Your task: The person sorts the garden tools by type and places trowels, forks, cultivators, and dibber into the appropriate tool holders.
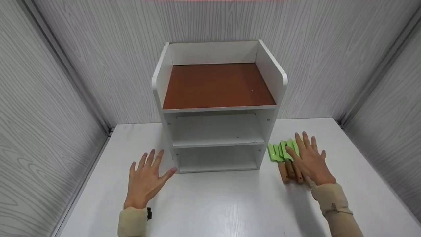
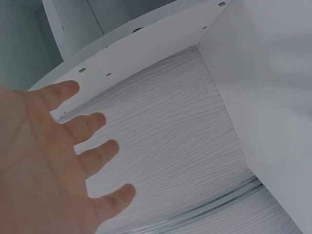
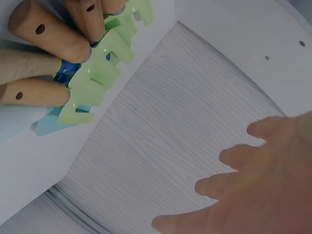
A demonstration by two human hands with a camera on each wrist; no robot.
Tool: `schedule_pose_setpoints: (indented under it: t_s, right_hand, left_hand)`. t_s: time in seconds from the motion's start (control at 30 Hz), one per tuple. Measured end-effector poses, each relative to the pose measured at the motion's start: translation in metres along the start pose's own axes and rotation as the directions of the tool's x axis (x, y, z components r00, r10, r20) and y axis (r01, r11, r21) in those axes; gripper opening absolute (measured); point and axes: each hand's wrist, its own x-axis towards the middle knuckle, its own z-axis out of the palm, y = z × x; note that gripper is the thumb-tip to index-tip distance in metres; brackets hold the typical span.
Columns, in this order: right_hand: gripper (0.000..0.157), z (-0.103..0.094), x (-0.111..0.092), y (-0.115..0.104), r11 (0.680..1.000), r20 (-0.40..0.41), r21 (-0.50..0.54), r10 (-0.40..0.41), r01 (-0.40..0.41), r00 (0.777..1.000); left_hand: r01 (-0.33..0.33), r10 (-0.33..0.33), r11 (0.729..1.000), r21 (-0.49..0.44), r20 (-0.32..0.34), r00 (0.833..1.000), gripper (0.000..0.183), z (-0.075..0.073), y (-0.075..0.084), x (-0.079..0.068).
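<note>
My left hand [image 1: 144, 182] hovers with spread fingers at the left of a small white shelf unit [image 1: 212, 159]. Its palm and spread fingers [image 2: 92, 158] show in the left wrist view, holding nothing. On the other side, my right hand [image 1: 310, 163] is held above a bunch of small hand tools [image 1: 283, 153] with green heads and wooden handles, and hides some of them. The right wrist view shows that hand's extended fingers [image 3: 214, 187] apart from the tools' notched green heads [image 3: 97, 80]. Pieces of blue [image 3: 51, 122] show among them.
The shelf unit has a brown top board [image 1: 217, 85] with raised sides, and two compartments below. It stands on a white table [image 1: 210, 200] near the grey wood-grained back wall [image 1: 210, 19]. Similar walls [image 1: 42, 118] rise on the left and right.
</note>
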Motion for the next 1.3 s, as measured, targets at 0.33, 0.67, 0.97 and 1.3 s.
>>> schedule_pose_setpoints:
  t_s: [0.33, 0.67, 0.97, 1.3]
  right_hand:
    - [0.039, 0.006, 0.001, 0.001, 0.978, -0.399, -0.109, -0.205, 0.176, 0.894]
    - [0.035, 0.005, 0.0, 0.005, 0.985, -0.377, -0.093, -0.171, 0.147, 0.91]
    - [0.033, 0.002, 0.007, 0.002, 0.98, -0.352, -0.114, -0.192, 0.161, 0.916]
    - [0.034, 0.007, 0.006, 0.006, 0.99, -0.307, -0.075, -0.138, 0.12, 0.942]
  left_hand:
    - [-0.218, 0.242, 0.97, 0.108, -0.35, 0.905, 0.055, 0.006, 0.002, 0.009]
    - [-0.288, 0.31, 0.95, 0.117, -0.41, 0.858, 0.057, 0.013, 0.007, 0.017]
    - [-0.28, 0.298, 0.954, 0.104, -0.4, 0.866, 0.055, 0.018, 0.011, 0.016]
    - [-0.333, 0.357, 0.934, 0.129, -0.357, 0.863, 0.052, 0.022, 0.016, 0.022]
